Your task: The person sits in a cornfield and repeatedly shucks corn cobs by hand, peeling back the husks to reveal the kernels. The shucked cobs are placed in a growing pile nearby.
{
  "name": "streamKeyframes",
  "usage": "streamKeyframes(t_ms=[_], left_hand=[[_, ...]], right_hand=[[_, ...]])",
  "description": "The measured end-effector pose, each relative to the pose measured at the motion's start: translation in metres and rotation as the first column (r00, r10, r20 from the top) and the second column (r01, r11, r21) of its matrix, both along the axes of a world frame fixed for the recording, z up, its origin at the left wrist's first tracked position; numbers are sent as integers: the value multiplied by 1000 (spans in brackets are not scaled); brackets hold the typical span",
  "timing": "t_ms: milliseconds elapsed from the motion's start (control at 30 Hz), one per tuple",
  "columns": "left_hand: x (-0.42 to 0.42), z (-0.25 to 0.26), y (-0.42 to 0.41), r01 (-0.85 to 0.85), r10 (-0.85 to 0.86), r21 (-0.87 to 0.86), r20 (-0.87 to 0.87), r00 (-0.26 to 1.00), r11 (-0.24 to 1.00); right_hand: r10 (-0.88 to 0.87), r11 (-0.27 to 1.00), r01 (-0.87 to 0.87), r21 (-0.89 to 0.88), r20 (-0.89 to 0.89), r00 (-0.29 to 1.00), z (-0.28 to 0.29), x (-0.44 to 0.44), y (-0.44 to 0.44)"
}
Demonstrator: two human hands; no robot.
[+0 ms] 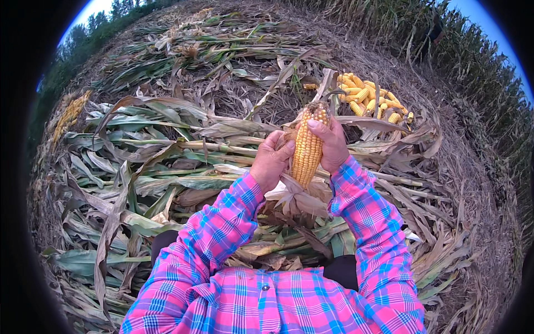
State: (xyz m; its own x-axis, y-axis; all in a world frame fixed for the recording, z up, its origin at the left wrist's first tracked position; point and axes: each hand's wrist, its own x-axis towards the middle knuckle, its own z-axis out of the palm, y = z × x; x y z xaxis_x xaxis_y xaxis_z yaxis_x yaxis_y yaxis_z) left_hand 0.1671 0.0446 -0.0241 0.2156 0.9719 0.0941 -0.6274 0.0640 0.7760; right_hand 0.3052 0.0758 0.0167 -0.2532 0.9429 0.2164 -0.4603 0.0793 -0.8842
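Upright before me is a yellow ear of corn (pixel 308 152), its kernels bare and its dark tip pointing away from me. My right hand (pixel 333 142) grips it near the top, the thumb lying across the kernels. At its left side my left hand (pixel 273 158) pinches brownish husk or silk between thumb and fingers. Pale peeled husks (pixel 298 200) spread below the ear's lower end. Under both hands lie cut corn stalks with green and dry leaves (pixel 200 146).
A pile of husked yellow ears (pixel 367 96) lies on the ground beyond my right hand. More ears (pixel 71 112) form a heap at the far left. Standing corn (pixel 471 62) borders the right, with a partly hidden person (pixel 434 35) among it. Cut stalks (pixel 167 62) cover the ground ahead.
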Motion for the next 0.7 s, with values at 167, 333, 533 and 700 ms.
streamKeyframes(t_ms=[167,333,533,700], left_hand=[[-2,-33,12,-204,329,271,-575,749,941],[-34,-61,8,-156,301,276,-939,169,948],[-39,-69,19,-25,209,208,-975,74,978],[-18,-1,17,-45,319,382,-692,648,923]], right_hand=[[-131,990,133,-49,51,990,-7,0,5],[-442,897,441,-43,-150,885,-7,40,38],[-492,863,499,83,-88,866,-14,40,40],[-400,907,365,210,158,903,4,5,13]])
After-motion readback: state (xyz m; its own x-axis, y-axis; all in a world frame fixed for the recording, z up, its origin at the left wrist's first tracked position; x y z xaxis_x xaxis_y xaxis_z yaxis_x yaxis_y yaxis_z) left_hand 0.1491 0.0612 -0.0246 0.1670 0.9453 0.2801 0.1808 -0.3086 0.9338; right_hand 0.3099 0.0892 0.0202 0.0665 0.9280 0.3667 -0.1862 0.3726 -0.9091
